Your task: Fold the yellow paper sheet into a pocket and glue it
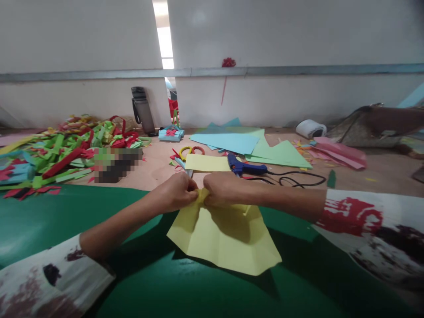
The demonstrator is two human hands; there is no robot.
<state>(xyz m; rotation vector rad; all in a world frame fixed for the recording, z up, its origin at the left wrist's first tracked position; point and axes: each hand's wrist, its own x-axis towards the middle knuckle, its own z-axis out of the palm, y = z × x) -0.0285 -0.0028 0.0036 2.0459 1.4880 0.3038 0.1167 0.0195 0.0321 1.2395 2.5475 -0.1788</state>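
A sheet of yellow paper spreads toward me over the green table cover, with creases running down it and its far edge bunched up. My left hand is closed, thumb and fingers pinching the gathered edge. Close beside it my right hand also grips that edge, its fingers curled and partly hidden. Just beyond the hands lies a yellow paper strip. A blue glue gun rests at the strip's right end, and scissors with yellow and red handles lie behind it.
Cut paper pieces in green and red heap at the left. A grey bottle stands near the wall beside a small blue paper bag. Blue sheets, green sheets, a black cord, pink paper and a handbag lie rightward.
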